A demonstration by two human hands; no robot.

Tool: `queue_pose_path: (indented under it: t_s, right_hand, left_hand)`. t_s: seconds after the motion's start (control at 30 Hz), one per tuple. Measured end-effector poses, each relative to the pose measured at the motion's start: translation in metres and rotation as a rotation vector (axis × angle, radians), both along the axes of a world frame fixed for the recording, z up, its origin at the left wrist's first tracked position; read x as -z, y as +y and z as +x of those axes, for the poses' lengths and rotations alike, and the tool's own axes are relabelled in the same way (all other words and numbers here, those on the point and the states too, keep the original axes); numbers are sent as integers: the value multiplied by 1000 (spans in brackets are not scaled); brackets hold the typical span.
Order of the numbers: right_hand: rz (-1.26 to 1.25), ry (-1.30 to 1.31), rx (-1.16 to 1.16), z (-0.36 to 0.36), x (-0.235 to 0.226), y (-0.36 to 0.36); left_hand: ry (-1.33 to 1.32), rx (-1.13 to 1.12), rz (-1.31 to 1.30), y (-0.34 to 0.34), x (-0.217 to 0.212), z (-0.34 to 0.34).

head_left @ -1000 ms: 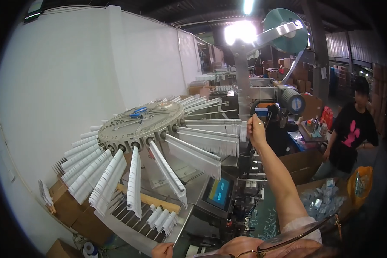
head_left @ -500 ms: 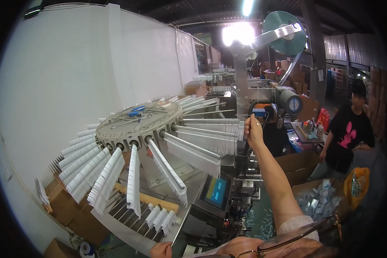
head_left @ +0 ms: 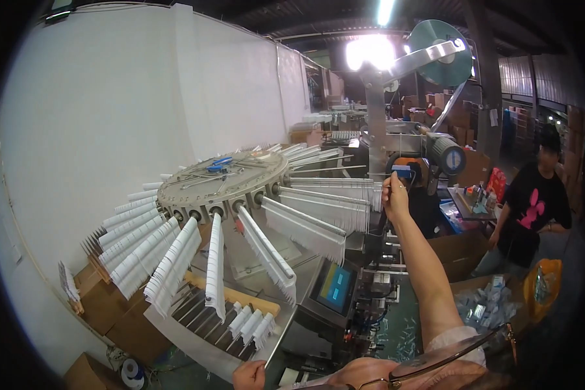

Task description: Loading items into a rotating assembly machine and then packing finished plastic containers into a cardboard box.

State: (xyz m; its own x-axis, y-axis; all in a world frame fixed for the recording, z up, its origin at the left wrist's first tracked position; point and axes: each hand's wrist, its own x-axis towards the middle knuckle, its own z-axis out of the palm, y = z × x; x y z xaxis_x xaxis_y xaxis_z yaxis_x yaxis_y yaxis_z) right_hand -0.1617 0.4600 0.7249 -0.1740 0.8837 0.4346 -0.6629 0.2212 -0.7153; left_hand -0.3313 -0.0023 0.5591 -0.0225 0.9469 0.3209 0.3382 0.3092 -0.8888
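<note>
My right hand (head_left: 396, 200) is raised at the end of my outstretched arm, its fingers pinched together just below a small blue box (head_left: 403, 171) on the machine. Whatever is in the pinch is too small to make out. My left hand (head_left: 249, 376) is curled closed at the near edge of a metal tray (head_left: 205, 357); its grip is hidden. Between the hands and the wall stands a round rotary machine (head_left: 231, 185). Its spokes carry rows of thin white pieces (head_left: 309, 227). Short white bundles (head_left: 253, 325) sit on the tray's rods.
A control screen (head_left: 335, 286) stands right of the tray. Above hangs a reel of greenish film (head_left: 439, 52), near a motor (head_left: 447, 155). A person in a black shirt (head_left: 533, 195) is at the right, by a carton of clear packets (head_left: 491, 299) and a yellow bag (head_left: 543, 286).
The whole view has shifted slightly, so the machine appears farther right. My right hand stays raised beside the blue box; my left stays at the tray's edge.
</note>
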Motion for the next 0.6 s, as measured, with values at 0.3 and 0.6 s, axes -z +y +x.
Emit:
queue_pose_path:
  t_s: [0.3, 0.6]
  right_hand:
    - [-70, 114, -54, 26, 1, 3]
    - [-62, 292, 74, 107, 17, 28]
  left_hand:
    - [-1655, 429, 601, 2, 11, -13]
    - [-1592, 407, 518, 4, 32, -22]
